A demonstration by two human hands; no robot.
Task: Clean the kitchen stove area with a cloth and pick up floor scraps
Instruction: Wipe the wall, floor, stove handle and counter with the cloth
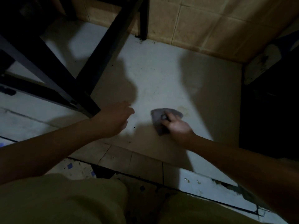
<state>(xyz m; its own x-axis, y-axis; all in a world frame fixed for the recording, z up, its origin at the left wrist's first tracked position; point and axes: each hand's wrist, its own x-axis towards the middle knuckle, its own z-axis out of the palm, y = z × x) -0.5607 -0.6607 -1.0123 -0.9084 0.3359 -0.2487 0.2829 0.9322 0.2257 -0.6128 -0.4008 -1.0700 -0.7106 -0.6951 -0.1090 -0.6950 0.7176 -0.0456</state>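
A grey cloth lies flat on the pale floor slab in the middle of the view. My right hand presses on the cloth's near right part, fingers gripping it. My left hand hovers just above the floor to the left of the cloth, fingers loosely curled and holding nothing. Small dark specks dot the floor between my two hands.
A black metal stand with slanted legs rises at the left. A tan tiled wall runs along the back. A dark object fills the right side. Broken tile edges and scraps lie near my knees.
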